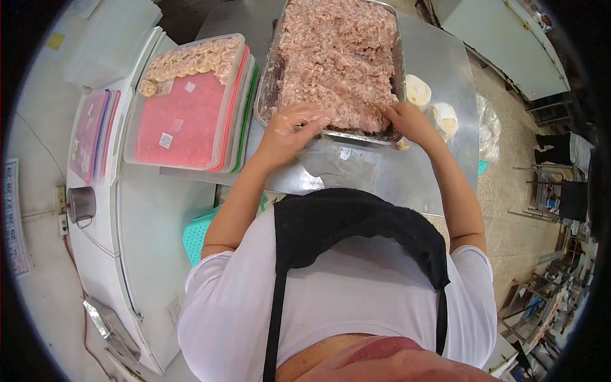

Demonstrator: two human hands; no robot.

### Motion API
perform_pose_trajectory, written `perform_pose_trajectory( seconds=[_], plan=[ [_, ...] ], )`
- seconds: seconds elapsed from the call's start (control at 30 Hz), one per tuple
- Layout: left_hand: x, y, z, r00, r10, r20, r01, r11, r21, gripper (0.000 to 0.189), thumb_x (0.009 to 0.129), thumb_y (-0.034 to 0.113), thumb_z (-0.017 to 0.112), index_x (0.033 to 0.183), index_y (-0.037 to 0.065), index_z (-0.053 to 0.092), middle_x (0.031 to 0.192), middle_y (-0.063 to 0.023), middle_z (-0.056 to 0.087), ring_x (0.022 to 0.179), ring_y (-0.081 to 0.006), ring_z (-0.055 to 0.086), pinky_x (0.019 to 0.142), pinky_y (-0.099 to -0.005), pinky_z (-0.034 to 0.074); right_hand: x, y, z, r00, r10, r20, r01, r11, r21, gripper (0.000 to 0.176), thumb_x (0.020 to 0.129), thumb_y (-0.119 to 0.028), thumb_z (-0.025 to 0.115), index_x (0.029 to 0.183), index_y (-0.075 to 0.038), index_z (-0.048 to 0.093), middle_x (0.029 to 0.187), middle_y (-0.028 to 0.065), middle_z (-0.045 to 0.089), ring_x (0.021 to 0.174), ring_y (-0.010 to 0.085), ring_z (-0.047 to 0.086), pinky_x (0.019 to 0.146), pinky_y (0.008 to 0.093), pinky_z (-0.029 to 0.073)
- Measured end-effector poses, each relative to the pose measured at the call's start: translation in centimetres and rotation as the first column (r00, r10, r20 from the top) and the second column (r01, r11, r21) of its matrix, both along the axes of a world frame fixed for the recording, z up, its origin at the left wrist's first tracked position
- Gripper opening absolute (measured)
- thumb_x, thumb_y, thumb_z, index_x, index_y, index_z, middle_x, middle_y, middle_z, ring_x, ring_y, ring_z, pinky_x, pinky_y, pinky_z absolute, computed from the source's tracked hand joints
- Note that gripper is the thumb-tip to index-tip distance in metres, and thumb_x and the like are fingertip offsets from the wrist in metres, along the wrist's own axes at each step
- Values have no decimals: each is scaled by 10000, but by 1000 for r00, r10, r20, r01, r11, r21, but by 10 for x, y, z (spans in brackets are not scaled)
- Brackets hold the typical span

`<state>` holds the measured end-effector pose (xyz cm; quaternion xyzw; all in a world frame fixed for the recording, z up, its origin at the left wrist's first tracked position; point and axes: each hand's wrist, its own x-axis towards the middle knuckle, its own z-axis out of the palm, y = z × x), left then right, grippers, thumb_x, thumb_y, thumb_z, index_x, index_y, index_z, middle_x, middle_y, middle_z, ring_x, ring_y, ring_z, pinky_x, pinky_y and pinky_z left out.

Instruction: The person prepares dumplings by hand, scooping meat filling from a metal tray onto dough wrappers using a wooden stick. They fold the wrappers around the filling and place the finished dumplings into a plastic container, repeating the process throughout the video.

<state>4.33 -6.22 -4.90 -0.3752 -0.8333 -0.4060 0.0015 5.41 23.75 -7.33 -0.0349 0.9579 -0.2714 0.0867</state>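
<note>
A large metal tray (402, 70) is heaped with pink minced filling (337, 54). My left hand (294, 130) is at the tray's near left corner, fingers curled with thumb and fingertips close together; what they hold, if anything, is too small to name. At the near right corner, my right hand (410, 121) has its fingers closed at the edge of the filling, around something thin that I cannot make out. Two pale round stacks of what look like wrappers (418, 91) sit right of the tray, beside my right hand.
Left of the tray are stacked plastic trays (184, 121); the top one carries rows of filled dumplings (191, 60). More lidded containers (89, 134) stand farther left. A teal basket (198, 235) is below the metal table (439, 48). A clear bag (488, 130) hangs at the right edge.
</note>
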Motion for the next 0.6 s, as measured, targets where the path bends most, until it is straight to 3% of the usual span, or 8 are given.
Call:
perform_pose_trajectory(
  seconds=[0.07, 0.2, 0.3, 0.37, 0.4, 0.47, 0.53, 0.6],
  plan=[
    [3, -5, -1, 761, -260, 595, -109, 852, 512, 188, 906, 154, 592, 973, 4, 683, 994, -70, 669, 930, -167, 625, 811, -290, 489, -16, 3, 4, 997, -28, -77, 32, 998, 46, 410, 942, -290, 462, 784, 54, 617, 784, 275, 616, 786, 434, 605, 722, 486, 479],
    [3, -5, 5, 900, -181, 396, 44, 943, 331, 169, 911, 139, 584, 936, -2, 675, 971, -53, 655, 876, -140, 619, 772, -280, 487, -41, -7, 9, 961, 96, -260, 67, 829, 556, 199, 836, -160, 520, 785, -16, 648, 756, 188, 662, 705, 349, 656, 632, 462, 513],
    [4, -6, -8, 996, 35, 83, -50, 982, 180, 166, 920, 141, 575, 936, -8, 647, 971, -72, 646, 828, -159, 621, 723, -272, 490, -34, -31, -5, 924, 211, -320, 6, 826, 563, 156, 801, -129, 516, 793, -34, 639, 751, 171, 671, 690, 312, 671, 598, 453, 521],
    [6, -12, -8, 784, -74, 616, -264, 859, 439, 154, 935, 123, 546, 1009, -4, 590, 987, -105, 638, 800, -206, 635, 670, -274, 502, -28, -37, -15, 937, 183, -296, -5, 857, 515, 165, 813, -132, 507, 788, -24, 629, 748, 186, 666, 691, 324, 669, 602, 458, 519],
    [3, -13, -10, 786, -72, 614, -267, 856, 443, 154, 935, 123, 546, 1009, -4, 590, 987, -105, 638, 800, -206, 635, 670, -274, 502, -25, -40, -15, 950, 157, -271, -13, 885, 465, 177, 824, -136, 498, 782, -13, 618, 744, 200, 661, 692, 335, 667, 607, 463, 518],
    [-3, -14, -13, 430, -513, 743, -457, 586, 669, 196, 941, 93, 517, 1120, 13, 516, 985, -123, 630, 772, -215, 636, 628, -291, 512, -16, -43, -10, 969, 121, -215, -8, 886, 464, 207, 850, -163, 490, 782, -13, 614, 740, 203, 657, 704, 351, 661, 616, 470, 514],
    [-2, -14, -15, 390, -555, 735, -464, 571, 677, 235, 951, 92, 495, 1173, 20, 477, 1024, -126, 608, 782, -192, 633, 617, -306, 524, -10, -39, -14, 956, 121, -268, 0, 911, 412, 230, 875, -205, 493, 809, -24, 620, 740, 200, 653, 723, 363, 654, 630, 483, 506],
    [-2, -9, -21, 562, -380, 735, -437, 618, 654, 350, 956, 133, 484, 1279, 21, 407, 973, -150, 622, 835, -197, 628, 667, -290, 521, -3, -32, -13, 956, 117, -268, -2, 919, 394, 233, 880, -220, 497, 819, -34, 624, 745, 193, 651, 726, 364, 650, 631, 485, 504]
  ],
)
